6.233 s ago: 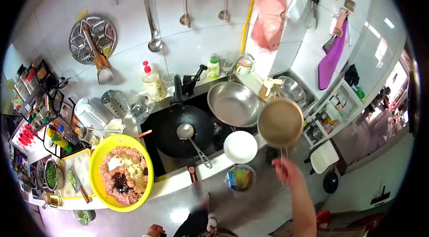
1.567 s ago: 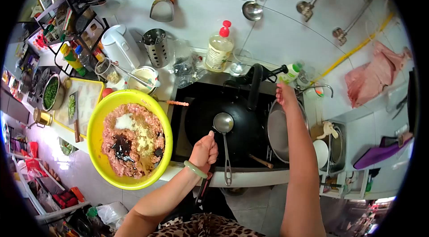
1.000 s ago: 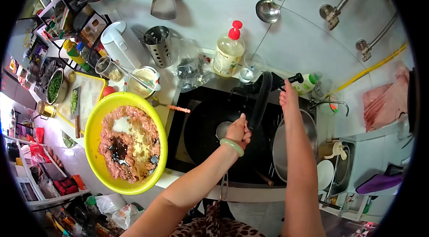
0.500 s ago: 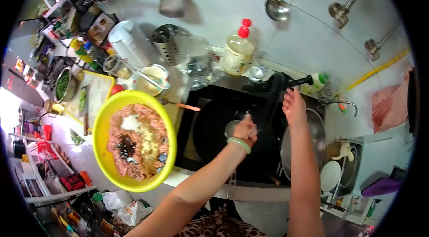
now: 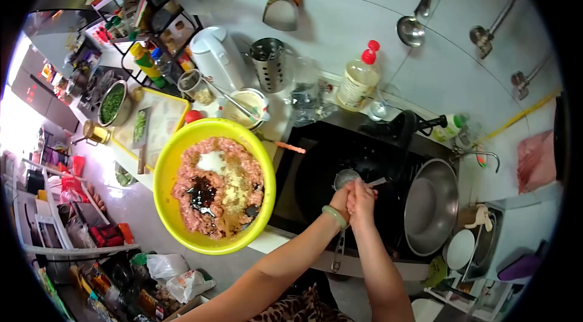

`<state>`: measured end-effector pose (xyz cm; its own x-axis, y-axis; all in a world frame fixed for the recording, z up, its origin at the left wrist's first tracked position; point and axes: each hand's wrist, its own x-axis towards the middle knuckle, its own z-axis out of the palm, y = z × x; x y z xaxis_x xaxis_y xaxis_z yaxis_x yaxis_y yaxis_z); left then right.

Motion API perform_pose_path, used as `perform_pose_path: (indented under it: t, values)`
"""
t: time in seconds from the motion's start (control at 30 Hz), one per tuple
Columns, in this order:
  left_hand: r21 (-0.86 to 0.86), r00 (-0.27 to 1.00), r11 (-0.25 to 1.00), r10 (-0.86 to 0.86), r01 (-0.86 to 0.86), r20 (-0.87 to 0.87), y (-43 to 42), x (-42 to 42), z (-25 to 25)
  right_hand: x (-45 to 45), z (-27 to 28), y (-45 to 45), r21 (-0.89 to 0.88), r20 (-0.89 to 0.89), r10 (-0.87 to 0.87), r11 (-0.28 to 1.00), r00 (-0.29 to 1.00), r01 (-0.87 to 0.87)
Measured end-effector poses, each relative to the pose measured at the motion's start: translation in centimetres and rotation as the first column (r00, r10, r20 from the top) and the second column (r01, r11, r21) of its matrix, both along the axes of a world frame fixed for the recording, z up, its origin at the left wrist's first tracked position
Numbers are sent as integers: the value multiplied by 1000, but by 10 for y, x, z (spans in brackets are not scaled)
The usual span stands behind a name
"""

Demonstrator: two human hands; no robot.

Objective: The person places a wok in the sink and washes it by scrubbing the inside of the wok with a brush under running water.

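Note:
My left hand (image 5: 342, 202), with a pale green bangle at the wrist, is pressed against my right hand (image 5: 361, 200). Both are closed together over the black wok (image 5: 316, 170) in the sink; whether anything is between them is hidden. A metal ladle (image 5: 347, 178) lies in the wok, its handle running under my wrists to the counter edge. The black faucet (image 5: 405, 133) arches just beyond my hands. To the left, a yellow bowl (image 5: 161, 191) holds minced meat with white, pale yellow and dark seasonings on it.
A steel pan (image 5: 431, 206) rests right of the wok. Behind are a soap bottle (image 5: 358, 84), a perforated utensil holder (image 5: 268, 65) and a white kettle (image 5: 217, 58). A knife (image 5: 141, 140) lies on the cutting board (image 5: 164, 118) at left, near a bowl of chopped greens (image 5: 114, 105).
My right hand has come down from the faucet handle and met my left hand over the wok. The view has shifted, so the counter items appear farther right.

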<state>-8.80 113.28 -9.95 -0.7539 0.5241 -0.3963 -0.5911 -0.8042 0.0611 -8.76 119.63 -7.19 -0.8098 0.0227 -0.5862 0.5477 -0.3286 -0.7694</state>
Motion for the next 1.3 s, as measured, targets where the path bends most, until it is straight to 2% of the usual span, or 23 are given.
perform_pose_path:
  t: [0.03,0.07,0.13,0.2,0.27,0.3,0.33,0.4,0.43,0.47,0.53,0.57,0.6,0.63,0.67,0.73,0.8,0.87,0.93,1.03,1.13,1.23,1.3]
  values:
    - [-139,987,985,114,-98,112,11,5,9,-9,-12,5,497,-241,192,867,951,-49]
    - [-291,948,940,243,-178,206,20,11,18,-13,-23,10,713,-415,334,697,847,74]
    - [-398,973,905,206,-149,106,33,21,44,-30,-32,25,637,-462,314,768,830,64]
    - [-591,987,800,157,-105,38,40,23,45,-19,-36,27,59,-173,26,998,985,-16]
    - [-409,961,912,92,23,260,13,14,77,17,18,6,85,-100,51,995,994,-43]
    - [-353,972,933,142,-69,186,9,12,57,32,40,-4,102,-22,78,992,997,-75]
    - [-536,973,823,231,-188,13,9,9,30,40,42,-6,161,24,211,964,977,-212]
    - [-592,967,778,256,-210,-6,15,15,14,39,49,-11,216,-4,218,953,976,-212]
    - [-321,977,934,195,-158,87,13,21,36,26,34,-2,142,5,166,976,986,-165]
    - [-402,974,915,61,34,220,17,22,60,17,20,9,143,4,157,977,988,-156]
    - [-568,999,823,19,-33,-31,33,39,53,2,3,27,-70,20,15,997,1000,-14]
    - [-578,982,812,-34,-82,-188,38,42,22,-2,-25,42,-99,-109,55,993,992,-66]
    - [-611,972,790,-109,-42,-208,30,44,25,5,-20,51,-95,-104,42,994,994,-52]
    - [-798,916,596,-267,-89,-301,21,46,21,15,-8,60,116,-98,187,978,977,-175]
    - [-861,898,494,-316,-119,-305,11,49,18,24,0,69,319,-57,325,902,944,-291]
    - [-909,931,393,-260,-138,-254,-10,55,14,55,-6,101,798,-112,558,544,823,-260]
    - [-914,955,382,-193,-138,-225,-27,65,20,81,5,120,908,-49,631,351,774,-229]
    - [-906,967,415,-188,-79,-170,-36,76,53,87,2,129,953,5,627,234,779,-194]
    - [-891,976,453,-187,-19,-116,-37,84,58,83,9,132,932,59,569,262,820,-249]
    - [-927,750,30,-578,-375,-322,-38,92,55,88,9,132,886,305,549,135,778,-443]
    - [-705,543,-382,-839,-597,-5,-28,96,73,90,-7,128,665,725,428,-230,540,-711]
    - [-791,387,-421,-886,-444,255,-25,100,82,87,-12,133,624,770,384,-289,509,-726]
    - [-804,383,-417,-887,-424,258,-24,110,78,88,-16,135,647,757,385,-320,529,-693]
